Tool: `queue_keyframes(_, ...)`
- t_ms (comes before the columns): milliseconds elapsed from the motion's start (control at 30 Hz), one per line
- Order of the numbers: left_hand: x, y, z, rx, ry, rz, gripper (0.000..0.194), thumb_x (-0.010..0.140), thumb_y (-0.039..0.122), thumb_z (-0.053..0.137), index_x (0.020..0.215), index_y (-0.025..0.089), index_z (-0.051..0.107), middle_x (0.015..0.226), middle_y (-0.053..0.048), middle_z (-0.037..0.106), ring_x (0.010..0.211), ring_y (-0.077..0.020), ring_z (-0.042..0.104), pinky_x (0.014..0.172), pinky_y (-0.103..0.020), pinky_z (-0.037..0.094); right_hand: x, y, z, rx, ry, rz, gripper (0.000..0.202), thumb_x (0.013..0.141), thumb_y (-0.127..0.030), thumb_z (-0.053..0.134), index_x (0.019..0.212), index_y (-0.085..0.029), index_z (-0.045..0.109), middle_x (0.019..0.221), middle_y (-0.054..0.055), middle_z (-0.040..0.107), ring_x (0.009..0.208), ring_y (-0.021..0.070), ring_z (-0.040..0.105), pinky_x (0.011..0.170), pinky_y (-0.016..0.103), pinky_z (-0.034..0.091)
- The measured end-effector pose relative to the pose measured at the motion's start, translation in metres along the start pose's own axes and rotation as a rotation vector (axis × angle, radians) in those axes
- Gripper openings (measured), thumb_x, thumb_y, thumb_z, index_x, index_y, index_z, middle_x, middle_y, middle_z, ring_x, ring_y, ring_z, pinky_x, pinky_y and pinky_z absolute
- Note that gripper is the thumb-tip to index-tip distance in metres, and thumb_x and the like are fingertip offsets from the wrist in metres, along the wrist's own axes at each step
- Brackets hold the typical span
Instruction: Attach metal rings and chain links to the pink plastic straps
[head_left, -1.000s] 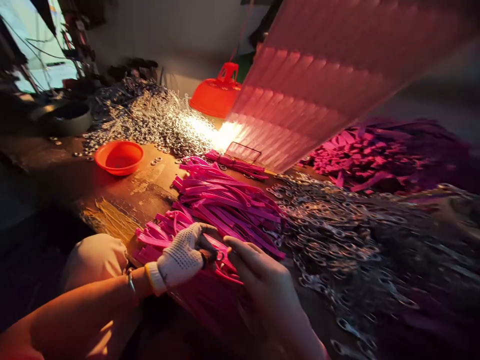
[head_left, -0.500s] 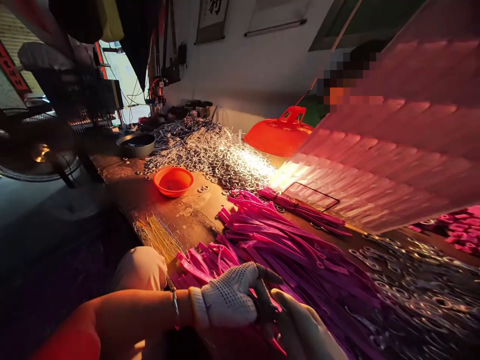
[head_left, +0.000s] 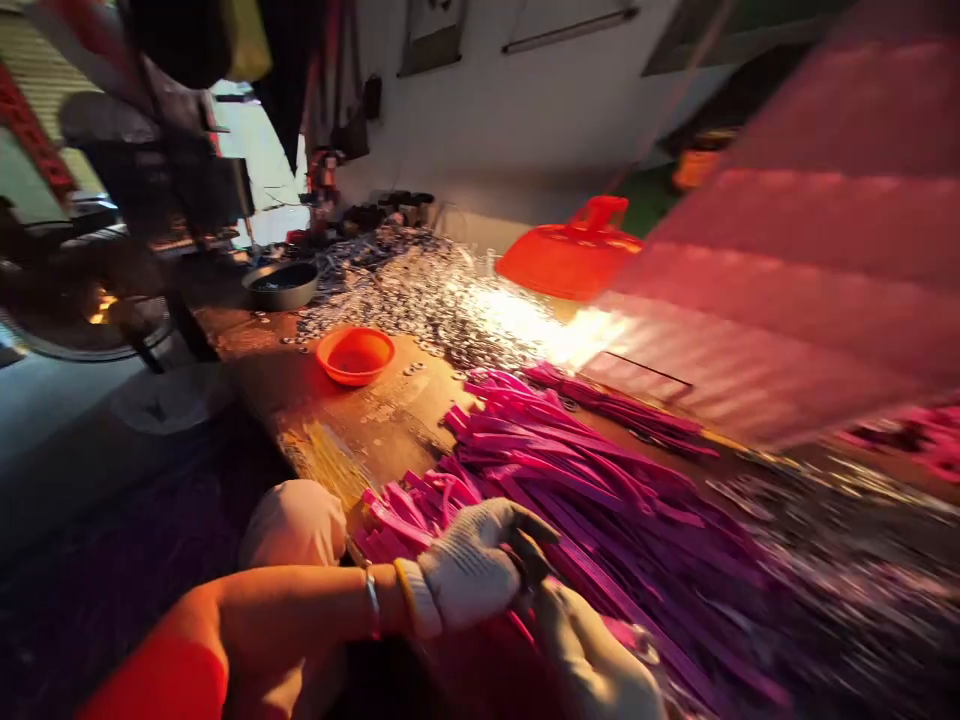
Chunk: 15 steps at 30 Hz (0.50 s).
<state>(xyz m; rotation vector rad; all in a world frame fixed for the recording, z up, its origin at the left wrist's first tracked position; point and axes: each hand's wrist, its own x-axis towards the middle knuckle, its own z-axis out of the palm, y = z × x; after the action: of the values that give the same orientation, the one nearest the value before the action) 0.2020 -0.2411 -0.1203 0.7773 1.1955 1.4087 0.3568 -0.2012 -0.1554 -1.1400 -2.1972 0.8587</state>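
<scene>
My left hand [head_left: 476,565], in a white knit glove with dark fingertips, reaches over the pink straps [head_left: 555,470] with its fingers bent inward. Its fingertips meet those of my right hand [head_left: 589,645], also gloved, whose fingers are closed. A bit of pink strap with a shiny metal piece [head_left: 646,645] shows at the far side of my right hand and seems to be in its grip. What lies between the left fingertips is hidden and blurred. The strap pile spreads beneath and beyond both hands.
Beyond the straps stand an orange bowl [head_left: 355,357] and a dark round pan [head_left: 281,285]. A large heap of metal rings [head_left: 450,300] lies under a red lamp shade [head_left: 570,255]. A translucent pink sheet [head_left: 795,270] hangs at right, above more metal pieces [head_left: 847,540].
The view has shifted slightly, so the table appears a little further right. My right hand has drawn its fingers in against the left fingertips, and the strap with the metal piece now shows beside it.
</scene>
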Motion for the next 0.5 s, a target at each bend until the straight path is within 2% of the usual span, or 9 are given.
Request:
queue_keyframes(33, -0.003, 0.011, -0.003, 0.092, -0.026, 0.017, 0.028, 0.068, 0.010, 0.058, 0.094, 0.018, 0.065, 0.075, -0.002, 0.057, 0.056, -0.0096, 0.047, 0.054, -0.026, 0.041, -0.005, -0.008, -0.003, 0.006, 0.025, -0.045, 0.040, 0.098, -0.053, 0.045, 0.103, -0.027, 0.076, 0.099, 0.007, 0.079, 0.086, 0.0253, 0.076, 0.065, 0.029, 0.058)
queue_keyframes(67, -0.003, 0.022, -0.008, 0.211, -0.077, 0.026, 0.023, 0.071, 0.015, 0.061, 0.094, 0.016, 0.066, 0.078, -0.002, 0.059, 0.059, -0.0096, 0.048, 0.056, -0.026, 0.041, -0.010, -0.016, -0.005, -0.006, 0.074, -0.100, 0.039, 0.099, -0.049, 0.045, 0.103, -0.025, 0.075, 0.098, 0.008, 0.079, 0.085, 0.0242, 0.075, 0.069, 0.029, 0.057)
queue_keyframes(100, 0.002, 0.031, -0.016, 0.349, -0.079, 0.039, 0.022, 0.077, 0.023, 0.063, 0.097, 0.015, 0.067, 0.079, -0.002, 0.061, 0.060, -0.0100, 0.049, 0.058, -0.025, 0.042, -0.013, -0.021, -0.009, -0.034, 0.138, -0.150, 0.037, 0.101, -0.045, 0.044, 0.101, -0.023, 0.074, 0.092, 0.007, 0.079, 0.078, 0.0220, 0.074, 0.067, 0.028, 0.055)
queue_keyframes(167, 0.022, 0.046, -0.038, 0.601, -0.050, 0.072, 0.027, 0.083, 0.033, 0.061, 0.099, 0.013, 0.068, 0.078, -0.002, 0.063, 0.062, -0.0120, 0.051, 0.058, -0.025, 0.043, -0.017, -0.024, -0.015, -0.129, 0.246, -0.233, 0.031, 0.103, -0.038, 0.044, 0.100, -0.022, 0.070, 0.084, 0.006, 0.076, 0.071, 0.0182, 0.070, 0.065, 0.027, 0.051)
queue_keyframes(200, 0.036, 0.050, -0.048, 0.718, -0.079, 0.098, 0.026, 0.083, 0.032, 0.059, 0.098, 0.013, 0.068, 0.080, -0.003, 0.065, 0.066, -0.0137, 0.055, 0.061, -0.026, 0.045, -0.018, -0.023, -0.017, -0.193, 0.299, -0.267, 0.028, 0.103, -0.035, 0.045, 0.099, -0.021, 0.068, 0.084, 0.005, 0.074, 0.072, 0.0177, 0.068, 0.067, 0.028, 0.050)
queue_keyframes(300, 0.072, 0.057, -0.069, 1.112, -0.179, 0.218, 0.020, 0.080, 0.021, 0.058, 0.093, 0.013, 0.072, 0.086, -0.007, 0.072, 0.077, -0.0185, 0.064, 0.070, -0.028, 0.050, -0.020, -0.014, -0.021, -0.370, 0.411, -0.348, 0.016, 0.101, -0.028, 0.050, 0.099, -0.021, 0.064, 0.102, 0.009, 0.070, 0.100, 0.0230, 0.064, 0.089, 0.040, 0.050)
queue_keyframes(400, 0.095, 0.056, -0.067, 1.376, -0.224, 0.312, 0.024, 0.076, 0.009, 0.054, 0.089, 0.013, 0.073, 0.082, -0.007, 0.074, 0.075, -0.0186, 0.066, 0.070, -0.027, 0.049, -0.017, -0.004, -0.017, -0.435, 0.404, -0.378, 0.011, 0.099, -0.022, 0.052, 0.097, -0.018, 0.062, 0.125, 0.015, 0.065, 0.126, 0.0299, 0.052, 0.109, 0.055, 0.037)
queue_keyframes(500, 0.110, 0.048, -0.046, 1.459, -0.252, 0.360, 0.021, 0.075, 0.008, 0.054, 0.084, 0.014, 0.073, 0.077, -0.006, 0.072, 0.071, -0.0183, 0.064, 0.066, -0.027, 0.046, -0.013, 0.002, -0.011, -0.400, 0.317, -0.345, 0.009, 0.097, -0.019, 0.052, 0.095, -0.018, 0.061, 0.119, 0.013, 0.068, 0.119, 0.0291, 0.054, 0.106, 0.052, 0.040)
